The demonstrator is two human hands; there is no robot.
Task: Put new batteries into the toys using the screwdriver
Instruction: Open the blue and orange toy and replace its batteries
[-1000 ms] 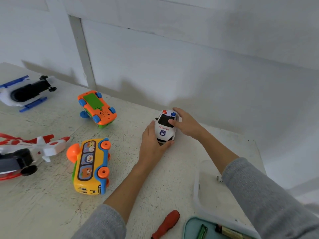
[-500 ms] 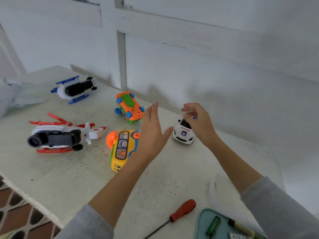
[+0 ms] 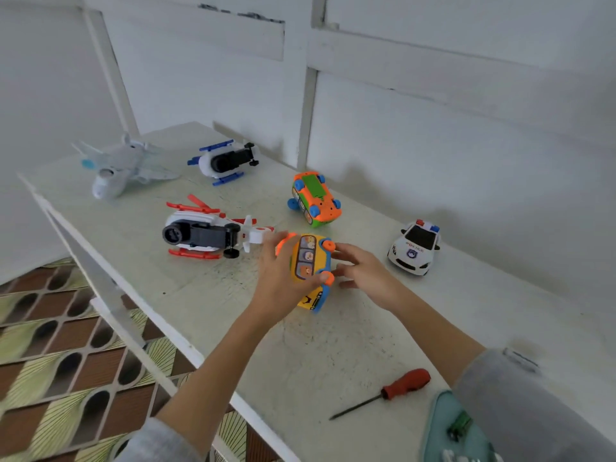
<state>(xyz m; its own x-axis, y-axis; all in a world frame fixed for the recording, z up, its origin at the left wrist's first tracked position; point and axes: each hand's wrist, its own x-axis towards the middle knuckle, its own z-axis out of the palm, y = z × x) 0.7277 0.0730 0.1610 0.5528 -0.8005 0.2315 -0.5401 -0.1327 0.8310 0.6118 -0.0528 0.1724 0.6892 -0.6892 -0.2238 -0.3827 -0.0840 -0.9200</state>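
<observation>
Both hands close in on the yellow bus point(image 3: 308, 268), which lies on its side mid-table point(image 3: 333, 345), between the red helicopter point(image 3: 206, 233) and the police car point(image 3: 415, 248).

To do this step well, I'd say the bus wants gripping firmly from both sides and turning until its underside faces up, so the battery cover and its screw can be reached. It is rounded and its wheels stick out, so a hold on the body rather than on a wheel looks safer. The screwdriver point(image 3: 386, 391) lies untouched near the front edge, well apart from the bus; bringing the bus nearer to it would spare a stretch.

The left hand point(image 3: 283, 281) reaches in from the near left, palm against the bus's near side, thumb over its top by an orange wheel, the fingers point(image 3: 271, 243) curving round the far end. It seems to be taking hold, though blur leaves the grip unsure. The right hand point(image 3: 363, 271) comes from the right, its fingers loosely spread, the tips at or just beside the blue edge; it holds nothing. Both forearms are stretched well forward, grey sleeves pushed back.
</observation>
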